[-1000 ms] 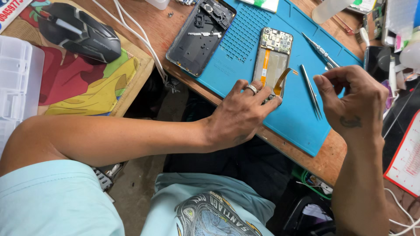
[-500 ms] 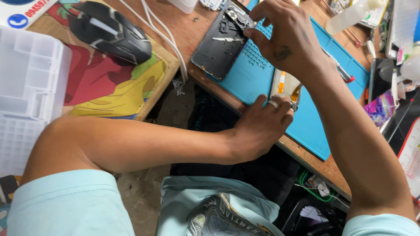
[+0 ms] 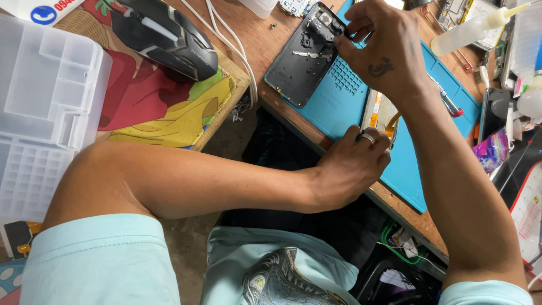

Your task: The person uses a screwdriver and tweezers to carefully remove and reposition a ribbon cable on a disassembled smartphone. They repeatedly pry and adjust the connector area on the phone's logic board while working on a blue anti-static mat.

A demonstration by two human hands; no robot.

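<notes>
The right hand (image 3: 384, 48) is reaching over the blue mat (image 3: 339, 96) on the bench (image 3: 265, 42), its grip pinching together at the top corner of the dark phone frame (image 3: 302, 56) lying half on the mat. The left hand (image 3: 353, 166) is resting at the bench edge, fingers curled down onto the opened phone (image 3: 379, 110) beside the frame. A black mouse (image 3: 166, 36) is sitting well apart, near a clear parts box (image 3: 45, 107).

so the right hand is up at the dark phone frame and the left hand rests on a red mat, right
Not quite. The head view shows the left hand resting on a blue mat, not a red one. The right hand is indeed up at the dark phone frame.
</notes>
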